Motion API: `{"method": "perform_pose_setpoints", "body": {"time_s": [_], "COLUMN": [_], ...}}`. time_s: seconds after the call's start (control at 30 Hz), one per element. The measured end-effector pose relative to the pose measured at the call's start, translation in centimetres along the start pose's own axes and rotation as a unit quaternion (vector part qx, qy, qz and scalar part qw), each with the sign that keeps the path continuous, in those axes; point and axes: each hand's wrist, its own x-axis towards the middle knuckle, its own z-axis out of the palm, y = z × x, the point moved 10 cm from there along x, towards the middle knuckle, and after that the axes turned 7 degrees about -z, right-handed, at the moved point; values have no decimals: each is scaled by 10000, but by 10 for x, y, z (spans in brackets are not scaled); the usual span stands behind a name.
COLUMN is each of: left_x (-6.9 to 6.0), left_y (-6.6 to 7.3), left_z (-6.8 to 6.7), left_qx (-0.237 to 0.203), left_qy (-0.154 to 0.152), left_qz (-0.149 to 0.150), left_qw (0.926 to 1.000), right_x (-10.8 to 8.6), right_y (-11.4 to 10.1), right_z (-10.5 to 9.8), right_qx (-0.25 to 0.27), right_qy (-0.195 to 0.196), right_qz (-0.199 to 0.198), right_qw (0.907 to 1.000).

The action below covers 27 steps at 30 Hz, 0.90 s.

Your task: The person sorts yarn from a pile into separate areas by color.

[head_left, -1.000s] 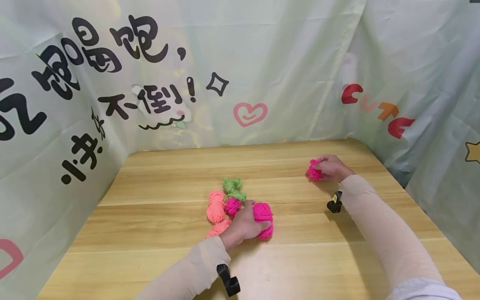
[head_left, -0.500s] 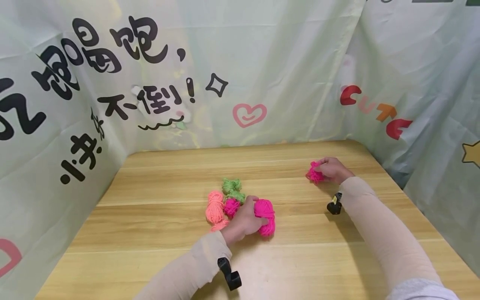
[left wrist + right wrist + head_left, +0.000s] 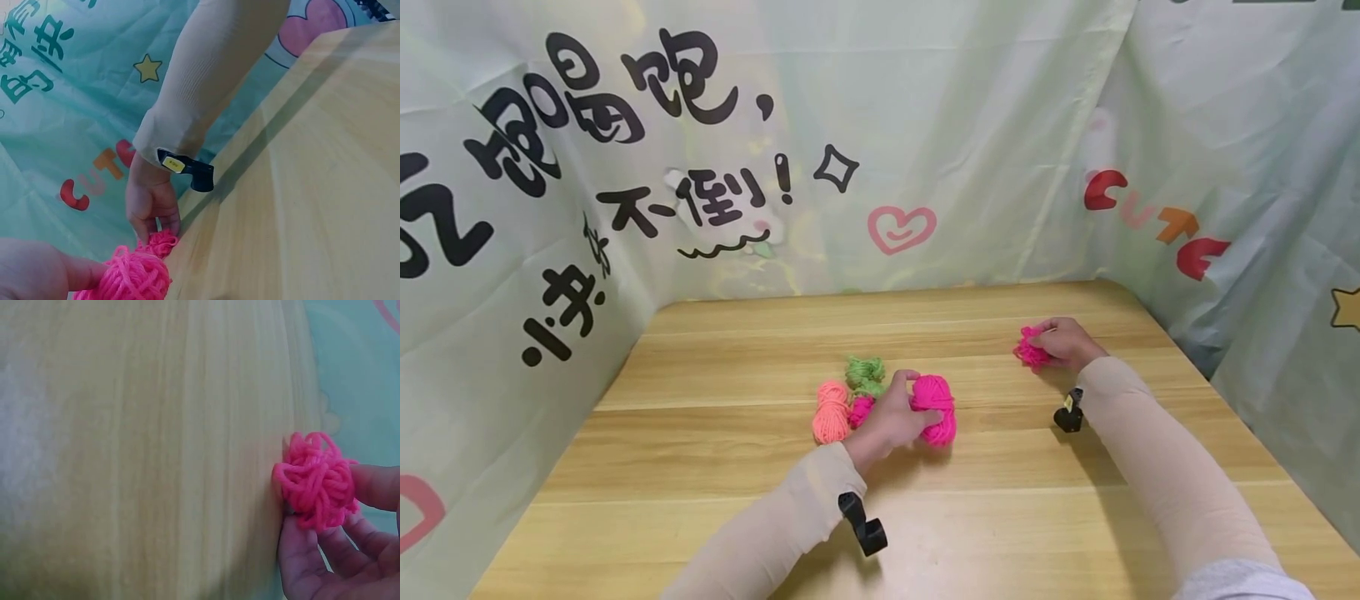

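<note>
In the head view, the left hand [image 3: 895, 418] grips the large pink skein [image 3: 936, 410] on the table [image 3: 715, 500], thumb across it and index finger at its top edge, the other fingertips hidden; the skein lies at 3 o'clock from that hand, its long axis running roughly from 11 to 5; the right hand [image 3: 1067, 342] pinches the small pink bundle [image 3: 1032, 350], which sits at 9 o'clock from it and at about 2 from the skein, well apart from it; the left hand is the nearer to the green yarn [image 3: 865, 373] and the coral skein [image 3: 831, 412], both toward 10 o'clock, with a pink ball [image 3: 861, 410] partly hidden behind it; in the left wrist view, the left thumb presses the large skein from 9 o'clock, while the bundle shows beyond at about 1; in the right wrist view, thumb at 3 and fingertips around 5 and 6 close on the bundle, a roundish tangle of loops with no clear long axis.
</note>
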Motion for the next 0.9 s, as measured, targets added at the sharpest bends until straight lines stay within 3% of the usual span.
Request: {"method": "perform_pose_setpoints", "body": {"time_s": [0.43,0.63,0.9], "left_x": [15,20,26], "left_y": [12,20,27], "left_z": [2,1,6], "left_qx": [-153,63,-79], "left_qy": [24,121,80], "left_qz": [43,72,4], "left_qw": [9999,9999,9999], "right_x": [1,0,2], "right_y": [-1,-1,0], "right_z": [4,1,-1], "right_qx": [408,10,-208], "right_qy": [-40,103,134], "right_qz": [-45,21,48], "right_qw": [9991,9999,9997]}}
